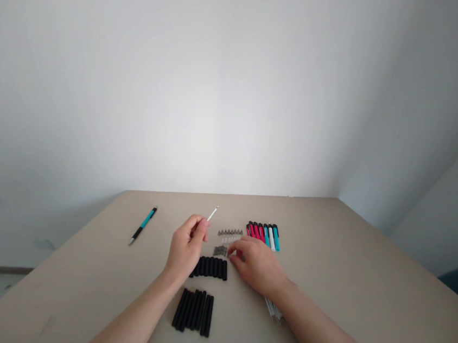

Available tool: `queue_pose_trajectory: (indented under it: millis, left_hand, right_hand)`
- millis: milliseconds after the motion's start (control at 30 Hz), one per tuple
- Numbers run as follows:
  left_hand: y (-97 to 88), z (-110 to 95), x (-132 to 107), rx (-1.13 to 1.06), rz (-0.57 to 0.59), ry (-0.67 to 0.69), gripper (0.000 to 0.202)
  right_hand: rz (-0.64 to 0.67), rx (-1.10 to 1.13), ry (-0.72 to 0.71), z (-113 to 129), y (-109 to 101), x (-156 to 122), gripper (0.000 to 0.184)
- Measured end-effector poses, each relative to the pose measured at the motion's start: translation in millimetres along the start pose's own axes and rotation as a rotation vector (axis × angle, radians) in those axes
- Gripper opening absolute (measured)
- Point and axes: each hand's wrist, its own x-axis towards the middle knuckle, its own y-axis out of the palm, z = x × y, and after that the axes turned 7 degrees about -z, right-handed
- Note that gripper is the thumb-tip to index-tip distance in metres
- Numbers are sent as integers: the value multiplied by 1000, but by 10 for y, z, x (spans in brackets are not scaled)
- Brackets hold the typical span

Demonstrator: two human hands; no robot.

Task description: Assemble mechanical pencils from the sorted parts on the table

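Note:
My left hand (189,246) is closed around a white pen refill (212,213), whose tip points up and away from me. My right hand (255,262) reaches over the middle of the table with thumb and fingers drawn together at a row of small metal springs (219,251). Whatever lies between those fingertips is too small to make out. Just beyond the springs are small clear plastic parts (230,240), partly covered by my right hand, and a row of metal cone tips (230,232). Short black grips (213,267) lie between my wrists.
Longer black tubes (193,311) lie nearer to me. More white refills (274,310) show under my right forearm. Red, teal and white pen barrels (265,234) are lined up behind my right hand. A whole teal-and-black pen (143,226) rests at the left. A wall (222,83) borders the table's far edge.

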Motion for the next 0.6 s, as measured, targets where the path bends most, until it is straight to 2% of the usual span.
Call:
queue_pose_trajectory:
  millis: [167,367,467,600]
  left_hand:
    - [-19,15,-1,228,100,71,32]
    - [-46,22,-6,462,216,164,31]
    - [-51,9,-5,519,267,184,29]
    - [-58,-14,-11,542,293,204,27]
  right_hand:
    - [87,-34,10,15,-45,11,18]
    - [90,-63,24,-21,-13,-10,13]
    - [33,-36,46,-34,4,4,13]
    - [-166,72,91,-56,-10,49,15]
